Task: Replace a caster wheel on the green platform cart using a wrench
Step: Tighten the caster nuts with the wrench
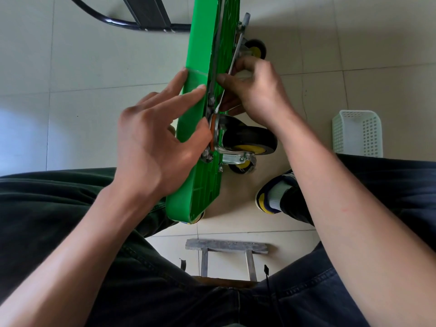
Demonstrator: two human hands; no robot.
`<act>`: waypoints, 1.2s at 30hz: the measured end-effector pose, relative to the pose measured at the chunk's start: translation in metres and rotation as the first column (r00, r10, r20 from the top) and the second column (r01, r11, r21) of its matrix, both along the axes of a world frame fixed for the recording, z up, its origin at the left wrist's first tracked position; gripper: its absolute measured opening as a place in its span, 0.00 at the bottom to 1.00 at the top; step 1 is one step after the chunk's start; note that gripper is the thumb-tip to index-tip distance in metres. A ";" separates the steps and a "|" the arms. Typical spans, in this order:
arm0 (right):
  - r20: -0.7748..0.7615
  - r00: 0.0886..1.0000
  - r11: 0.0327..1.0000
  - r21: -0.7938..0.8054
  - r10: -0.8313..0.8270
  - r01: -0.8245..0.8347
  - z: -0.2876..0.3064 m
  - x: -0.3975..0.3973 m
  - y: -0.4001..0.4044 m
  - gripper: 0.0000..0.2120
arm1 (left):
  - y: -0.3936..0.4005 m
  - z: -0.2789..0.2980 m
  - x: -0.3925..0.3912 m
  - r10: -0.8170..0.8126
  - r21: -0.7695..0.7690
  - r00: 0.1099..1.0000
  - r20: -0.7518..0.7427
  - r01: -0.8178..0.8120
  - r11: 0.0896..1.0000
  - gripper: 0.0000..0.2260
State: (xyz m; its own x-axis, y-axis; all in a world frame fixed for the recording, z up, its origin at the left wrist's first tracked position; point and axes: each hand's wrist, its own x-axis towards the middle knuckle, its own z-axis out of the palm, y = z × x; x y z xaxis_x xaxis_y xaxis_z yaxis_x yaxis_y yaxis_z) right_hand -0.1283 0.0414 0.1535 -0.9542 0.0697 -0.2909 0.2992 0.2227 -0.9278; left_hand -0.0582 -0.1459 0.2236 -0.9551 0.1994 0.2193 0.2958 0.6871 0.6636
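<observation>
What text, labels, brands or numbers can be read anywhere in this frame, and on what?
None can be read.
Green plastic platform cart, standing on edge: no print visible; a small coloured patch at its lower corner is too blurred to tell.
Black caster wheel with yellow hub: no legible marking.
White perforated plastic basket: no label.
Blue, white and yellow sneaker: no readable brand.

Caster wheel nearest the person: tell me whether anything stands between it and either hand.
Nothing visible does. The left hand lies flat on the green cart with its thumb at the caster wheel mount. The right hand grips a wrench just above it.
</observation>
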 end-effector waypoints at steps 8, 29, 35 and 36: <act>0.073 0.997 0.999 -0.041 0.007 -0.004 0.001 -0.001 0.000 0.14 | 0.000 0.000 0.000 -0.012 -0.007 1.000 -0.007 0.012 1.000 0.18; 0.592 0.774 0.875 -0.471 0.223 0.108 -0.032 -0.015 0.013 0.09 | 0.001 -0.001 0.001 -0.003 0.011 1.000 -0.015 0.004 1.000 0.19; 0.359 0.933 0.904 -0.389 -0.030 0.178 -0.030 -0.011 0.023 0.16 | 0.000 -0.002 0.000 -0.008 -0.003 1.000 -0.015 0.008 1.000 0.18; 0.276 0.958 0.905 -0.383 -0.078 0.184 -0.026 -0.010 0.023 0.16 | 0.000 -0.002 0.000 -0.008 -0.001 1.000 -0.015 0.008 1.000 0.18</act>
State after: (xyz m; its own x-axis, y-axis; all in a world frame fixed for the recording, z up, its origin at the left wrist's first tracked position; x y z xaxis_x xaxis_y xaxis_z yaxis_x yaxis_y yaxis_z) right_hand -0.1384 0.0648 0.1272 -0.8373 0.0159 -0.5465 0.5316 -0.2096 -0.8207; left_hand -0.0580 -0.1460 0.2221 -0.9500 0.2075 0.2332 0.3113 0.6851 0.6586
